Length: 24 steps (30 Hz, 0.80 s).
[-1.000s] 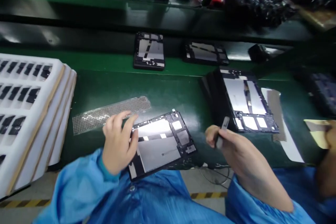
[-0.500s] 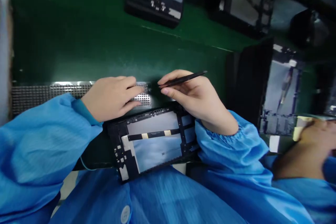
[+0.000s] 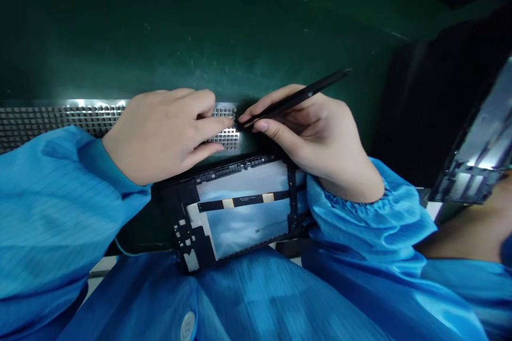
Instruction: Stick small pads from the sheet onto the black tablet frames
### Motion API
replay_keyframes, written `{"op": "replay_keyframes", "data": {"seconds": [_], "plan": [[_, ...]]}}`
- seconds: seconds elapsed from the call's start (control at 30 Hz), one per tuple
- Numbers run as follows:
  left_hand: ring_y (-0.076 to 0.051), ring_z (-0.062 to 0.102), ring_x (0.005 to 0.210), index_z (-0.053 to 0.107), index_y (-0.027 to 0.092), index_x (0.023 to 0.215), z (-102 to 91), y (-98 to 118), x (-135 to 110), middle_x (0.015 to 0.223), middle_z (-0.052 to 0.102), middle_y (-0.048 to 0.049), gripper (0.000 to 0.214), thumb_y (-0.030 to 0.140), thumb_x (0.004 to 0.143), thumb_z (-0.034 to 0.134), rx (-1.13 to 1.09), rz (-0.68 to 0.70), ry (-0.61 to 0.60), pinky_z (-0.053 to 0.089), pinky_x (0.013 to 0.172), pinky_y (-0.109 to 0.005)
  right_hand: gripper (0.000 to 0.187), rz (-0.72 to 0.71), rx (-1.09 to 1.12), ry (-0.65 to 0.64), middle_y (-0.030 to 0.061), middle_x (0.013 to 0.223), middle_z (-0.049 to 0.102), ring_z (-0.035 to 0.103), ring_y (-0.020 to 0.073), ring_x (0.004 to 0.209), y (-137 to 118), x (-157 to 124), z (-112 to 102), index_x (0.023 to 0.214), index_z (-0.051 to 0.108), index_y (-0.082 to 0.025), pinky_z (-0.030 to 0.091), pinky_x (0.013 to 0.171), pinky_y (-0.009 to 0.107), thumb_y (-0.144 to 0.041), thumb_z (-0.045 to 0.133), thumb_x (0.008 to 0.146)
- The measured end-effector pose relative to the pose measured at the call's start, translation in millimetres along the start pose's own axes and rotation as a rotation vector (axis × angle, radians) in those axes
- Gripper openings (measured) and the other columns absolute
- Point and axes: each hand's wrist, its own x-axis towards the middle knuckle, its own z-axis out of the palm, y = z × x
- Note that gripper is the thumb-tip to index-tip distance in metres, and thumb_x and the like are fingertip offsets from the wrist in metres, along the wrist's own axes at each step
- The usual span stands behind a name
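Note:
My left hand (image 3: 166,133) lies palm down over a strip of small silvery squares (image 3: 56,120). Its thumb and index finger are apart, and the index fingertip touches the strip near its right end. In my right hand (image 3: 316,136) are slim black tweezers (image 3: 308,94), gripped like a pen, their lower tips at the strip's right end beside my left index finger. Whether anything sits between the tips I cannot make out. Below both hands, close to my body, a tablet-like device (image 3: 250,229) lies tilted with its inside showing and a black flat cable across it.
Dark green work surface (image 3: 192,26) spreads beyond my hands. A black block (image 3: 424,90) stands to the right, with another opened device (image 3: 486,133) beside it. A co-worker's forearm (image 3: 472,229) reaches in at the lower right.
My view has come closer and shifted, so the devices at the back have mostly left it. The tweezers' tips have moved left to the strip's end, and my left index finger meets them there.

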Motion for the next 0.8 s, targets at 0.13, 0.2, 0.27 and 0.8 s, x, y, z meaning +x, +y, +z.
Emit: {"op": "replay_keyframes", "data": {"seconds": [0.13,0.2,0.27,0.8], "plan": [[-0.035,0.073,0.117,0.077,0.025,0.136,2.6,2.1,-1.4,0.110,0.061,-0.0064,0.056,0.059,0.110,0.040,0.066,0.037,0.016,0.057,0.095,-0.053,0.018,0.014,-0.008,-0.020,0.0010,0.108,0.086,0.083,0.0206,0.105,3.4,8.9,-5.9,0.108,0.083,-0.024,0.070,0.099,0.035,-0.040,0.087,0.099],[-0.034,0.074,0.114,0.075,0.024,0.139,4.0,6.0,-3.3,0.111,0.064,-0.0076,0.053,0.054,0.112,0.039,0.131,0.056,0.034,0.059,0.092,-0.048,0.015,0.006,0.082,-0.018,-0.0005,0.104,0.087,0.084,0.0179,0.097,1.8,6.9,-11.7,0.105,0.085,-0.025,0.072,0.094,0.032,-0.037,0.089,0.098],[-0.032,0.074,0.111,0.074,0.023,0.141,4.3,11.5,-5.6,0.113,0.068,-0.0098,0.047,0.045,0.113,0.043,0.217,0.055,0.054,0.059,0.086,-0.042,0.011,-0.013,0.237,0.038,-0.0012,0.101,0.088,0.084,0.0150,0.087,-5.6,-6.6,-12.4,0.105,0.085,-0.025,0.073,0.085,0.027,-0.031,0.090,0.097],[-0.028,0.073,0.103,0.078,0.026,0.125,3.6,12.8,-8.8,0.113,0.074,-0.0106,0.036,0.033,0.113,0.044,0.235,0.033,0.068,0.041,0.064,-0.035,0.031,-0.082,0.136,0.584,0.0036,0.115,0.085,0.086,0.0172,0.107,-22.5,-86.2,140.1,0.124,0.074,-0.024,0.076,0.093,0.034,-0.002,0.072,0.101]]}}
